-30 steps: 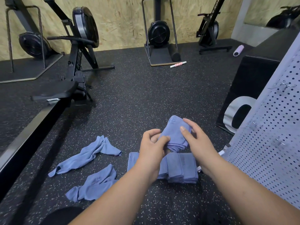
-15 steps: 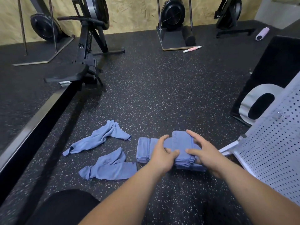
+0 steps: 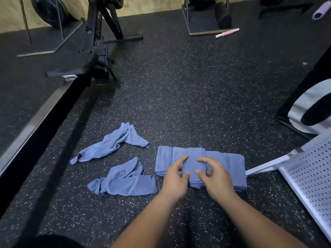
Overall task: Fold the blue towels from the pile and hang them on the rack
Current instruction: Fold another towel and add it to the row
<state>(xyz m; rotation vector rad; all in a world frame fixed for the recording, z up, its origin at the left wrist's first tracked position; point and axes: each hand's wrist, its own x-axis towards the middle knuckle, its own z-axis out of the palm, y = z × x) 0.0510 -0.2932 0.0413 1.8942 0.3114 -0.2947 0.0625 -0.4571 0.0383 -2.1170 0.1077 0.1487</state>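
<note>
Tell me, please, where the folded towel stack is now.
In the head view, the folded towel stack lies at lower centre under the left hand and right hand, between a crumpled towel and the perforated rack.

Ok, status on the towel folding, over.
Left hand and right hand grip folded towel on stack. Two crumpled towels unfolded, left. Rack right, nothing between.

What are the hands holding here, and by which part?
The left hand and right hand grip the top folded towel on the stack, one at each side edge.
</note>
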